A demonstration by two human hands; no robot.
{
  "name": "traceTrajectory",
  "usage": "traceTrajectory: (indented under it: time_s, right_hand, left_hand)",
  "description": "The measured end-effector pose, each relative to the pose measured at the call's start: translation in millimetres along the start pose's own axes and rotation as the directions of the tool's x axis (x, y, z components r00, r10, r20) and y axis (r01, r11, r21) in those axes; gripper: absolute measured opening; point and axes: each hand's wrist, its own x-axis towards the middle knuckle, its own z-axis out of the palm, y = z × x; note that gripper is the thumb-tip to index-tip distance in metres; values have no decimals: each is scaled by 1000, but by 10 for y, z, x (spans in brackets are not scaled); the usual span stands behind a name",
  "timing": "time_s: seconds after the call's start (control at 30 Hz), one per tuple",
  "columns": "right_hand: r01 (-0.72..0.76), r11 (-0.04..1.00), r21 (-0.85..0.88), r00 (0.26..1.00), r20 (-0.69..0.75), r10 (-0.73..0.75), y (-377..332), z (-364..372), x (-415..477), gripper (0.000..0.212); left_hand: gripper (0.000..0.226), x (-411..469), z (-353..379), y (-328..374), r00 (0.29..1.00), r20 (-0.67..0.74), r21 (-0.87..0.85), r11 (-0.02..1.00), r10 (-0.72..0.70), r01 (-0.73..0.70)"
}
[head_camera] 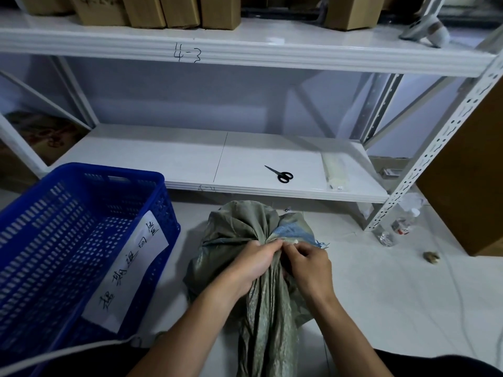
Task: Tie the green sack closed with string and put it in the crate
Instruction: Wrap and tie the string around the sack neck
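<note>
The green woven sack point(239, 224) lies on the white floor in front of me, its neck bunched together and its loose top trailing toward me. My left hand point(251, 263) grips the gathered neck from the left. My right hand point(310, 263) pinches something small and pale at the neck, fingers curled; whether it is the string I cannot tell. A blue patch shows on the sack just beyond my right hand. The blue plastic crate point(68, 240) stands to the left, with a white handwritten label inside.
Black scissors point(280, 174) lie on the low white shelf point(190, 159) behind the sack, beside a clear packet point(332, 172). Plastic bottles point(402, 224) stand by the shelf post at right. A brown cabinet point(468, 186) lies further right. A white cord point(81, 346) crosses the crate's near side.
</note>
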Motion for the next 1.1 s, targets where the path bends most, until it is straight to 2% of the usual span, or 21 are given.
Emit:
traceTrajectory:
  time_s: [0.1, 0.17, 0.23, 0.33, 0.4, 0.47, 0.53, 0.57, 0.6, 0.7, 0.8, 0.9, 1.0, 1.1]
  right_hand:
    - [-19, 995, 95, 996, -90, 28, -32, -48, -8, 27]
    - [-45, 988, 150, 994, -88, 59, -40, -72, 0, 26]
    - [-61, 986, 156, 996, -56, 70, -41, -57, 14, 26]
    - [-13, 1000, 13, 1000, -14, 13, -35, -12, 16, 30]
    - [58, 994, -97, 998, 17, -56, -60, -19, -6, 33]
    - [118, 973, -199, 992, 72, -105, -116, -19, -39, 31]
    - [162, 953, -257, 985, 103, -140, -152, 15, -37, 28]
    - [175, 950, -257, 982, 110, -151, -153, 45, -26, 28]
    - [172, 953, -251, 982, 116, -147, -148, 76, -17, 28]
    - [141, 958, -251, 987, 115, -115, -103, 129, -6, 30]
    - [138, 955, -264, 989, 88, -119, -117, 98, 33, 40]
    - [105, 925, -366, 992, 103, -71, -174, 96, 138, 57]
    - [85, 875, -477, 994, 101, -41, -157, 156, 254, 58]
    - [86, 868, -488, 994, 101, -42, -143, 164, 293, 53]
  left_hand:
    - [50, -8, 26, 0, 1000, -28, 40, 999, 0, 1]
    - [57, 29, 42, -36, 999, -50, 84, 996, 7, -3]
    - [53, 31, 57, -59, 995, -86, 165, 986, 45, -31]
    - [74, -10, 72, -50, 981, -146, 365, 929, 129, -68]
    - [84, -28, 89, -26, 973, -183, 394, 917, 140, -58]
    - [70, -64, 99, 3, 966, -215, 420, 907, 144, -42]
    - [40, -55, 103, -30, 954, -234, 458, 887, 189, -63]
    - [31, -54, 95, -58, 942, -261, 457, 887, 210, -71]
    - [30, -35, 95, -69, 949, -262, 431, 901, 174, -46]
    - [44, -2, 62, -37, 983, -135, 436, 898, 122, -51]
    - [44, -20, -15, -9, 991, -33, 478, 873, 131, -100]
    - [35, -67, -61, -6, 986, 45, 592, 791, 162, -157]
    - [30, -124, -53, 35, 980, 72, 667, 722, 185, -185]
    - [31, -174, -56, 51, 974, 118, 732, 646, 193, -217]
